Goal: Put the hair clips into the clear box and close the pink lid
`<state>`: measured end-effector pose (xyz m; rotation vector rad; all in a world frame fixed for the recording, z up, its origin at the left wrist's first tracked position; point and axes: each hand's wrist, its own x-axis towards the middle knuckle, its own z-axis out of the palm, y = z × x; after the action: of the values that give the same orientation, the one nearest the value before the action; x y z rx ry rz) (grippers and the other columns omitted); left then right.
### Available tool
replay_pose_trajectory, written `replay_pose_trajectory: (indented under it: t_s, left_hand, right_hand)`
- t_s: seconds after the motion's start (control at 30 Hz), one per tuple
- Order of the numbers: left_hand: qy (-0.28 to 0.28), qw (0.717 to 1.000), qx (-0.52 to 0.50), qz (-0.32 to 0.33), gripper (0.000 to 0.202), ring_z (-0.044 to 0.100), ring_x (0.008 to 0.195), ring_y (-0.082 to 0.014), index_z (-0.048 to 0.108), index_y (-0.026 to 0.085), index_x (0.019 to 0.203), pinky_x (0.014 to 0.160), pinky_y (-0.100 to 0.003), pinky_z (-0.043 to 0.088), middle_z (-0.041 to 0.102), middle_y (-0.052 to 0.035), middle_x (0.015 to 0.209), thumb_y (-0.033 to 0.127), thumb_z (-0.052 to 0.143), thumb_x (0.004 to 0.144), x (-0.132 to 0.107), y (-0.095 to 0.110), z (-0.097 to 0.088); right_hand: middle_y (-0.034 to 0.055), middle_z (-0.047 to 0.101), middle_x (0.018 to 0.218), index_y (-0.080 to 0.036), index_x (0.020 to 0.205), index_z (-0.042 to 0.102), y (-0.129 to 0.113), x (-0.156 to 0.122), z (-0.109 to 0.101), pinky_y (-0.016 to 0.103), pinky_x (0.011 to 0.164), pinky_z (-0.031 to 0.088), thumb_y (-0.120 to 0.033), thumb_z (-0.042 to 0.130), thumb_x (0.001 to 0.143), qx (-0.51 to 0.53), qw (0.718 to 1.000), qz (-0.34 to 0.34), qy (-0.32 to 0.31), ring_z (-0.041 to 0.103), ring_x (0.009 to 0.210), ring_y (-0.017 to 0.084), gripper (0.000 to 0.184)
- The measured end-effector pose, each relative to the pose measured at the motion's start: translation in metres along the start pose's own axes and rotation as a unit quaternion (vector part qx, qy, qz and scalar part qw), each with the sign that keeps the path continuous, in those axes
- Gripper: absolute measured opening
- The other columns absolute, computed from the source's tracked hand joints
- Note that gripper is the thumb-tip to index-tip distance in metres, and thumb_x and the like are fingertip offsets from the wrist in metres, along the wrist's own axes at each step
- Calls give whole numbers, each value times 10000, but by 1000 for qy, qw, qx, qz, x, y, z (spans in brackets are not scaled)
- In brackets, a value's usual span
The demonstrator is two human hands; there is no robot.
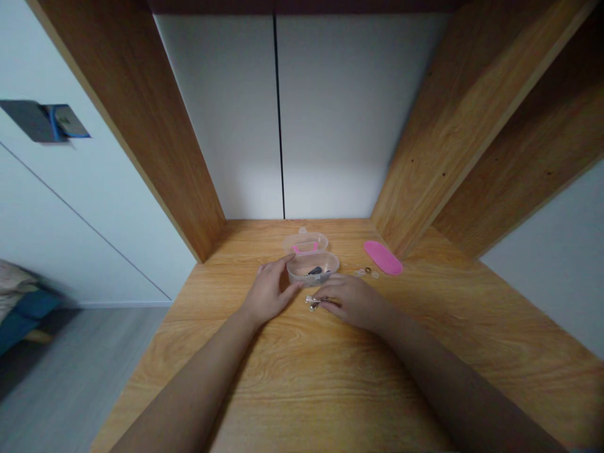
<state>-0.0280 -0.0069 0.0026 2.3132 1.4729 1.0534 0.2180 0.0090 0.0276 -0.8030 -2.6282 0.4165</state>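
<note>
Our left hand (270,293) spread beside clear plastic box (312,269); our right hand (348,301) pinching small metal clip (313,302) over worktop (302,377).

A pink oval silicone pad (382,258) lies flat on the oak-veneer desk (292,396), with small rings (367,272) just beside it. Wooden side panels (141,126) rise on both sides, the right one (472,126) beside a lower shelf board (528,157). Behind stands a white panelled wall (358,113) split by a black seam (278,113). Lower left, a grey floor (85,352) runs beneath a blue cushioned seat (23,321).
</note>
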Motion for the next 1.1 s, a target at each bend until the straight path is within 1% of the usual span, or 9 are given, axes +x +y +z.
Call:
replay_pose_trajectory:
  t_s: [0.1,0.3,0.6,0.8,0.93,1.1]
  left_hand:
    - [3,1000,3,0,613,576,1254,-322,439,211,1437,1050,-512,424,604,-142,1387,368,669,891,0,-2,2]
    - [1,1000,1,0,605,575,1257,-319,441,213,1433,1060,-510,419,598,-138,1396,380,663,895,1,-2,1]
    - [-2,1000,-2,-5,600,566,1271,-317,445,214,1427,1064,-505,416,588,-130,1412,381,666,895,1,1,-1]
    - [0,1000,4,-6,602,577,1254,-316,440,216,1427,1056,-503,418,598,-125,1400,363,672,892,1,1,0]
    - [-2,1000,3,-4,604,571,1261,-316,435,213,1431,1057,-502,412,593,-128,1407,368,668,896,1,0,1]
    - [-4,1000,3,-2,611,586,1240,-309,433,204,1432,1050,-494,420,602,-133,1393,367,671,894,1,0,0]
  right_hand:
    - [44,756,1041,-256,1032,746,-3,0,-1,368,907,524,-251,617,923,3,1000,-1,5,679,1006,210,169]
    - [38,749,945,-263,982,751,-7,0,-3,337,827,531,-236,617,912,3,1000,-10,8,677,901,195,154]
    - [31,764,984,-271,1013,769,-1,-1,-1,361,882,530,-254,609,936,16,999,-22,-17,683,959,202,178]
    - [44,747,908,-235,930,778,0,-2,-2,340,824,531,-289,641,918,15,1000,8,-24,678,886,196,147]
    - [52,737,917,-234,934,784,-1,-1,-4,336,831,520,-292,623,931,11,999,-2,-40,670,898,197,171]
    - [63,722,927,-201,901,748,-4,0,-3,330,817,515,-309,634,922,14,1000,-15,-22,660,894,200,158]
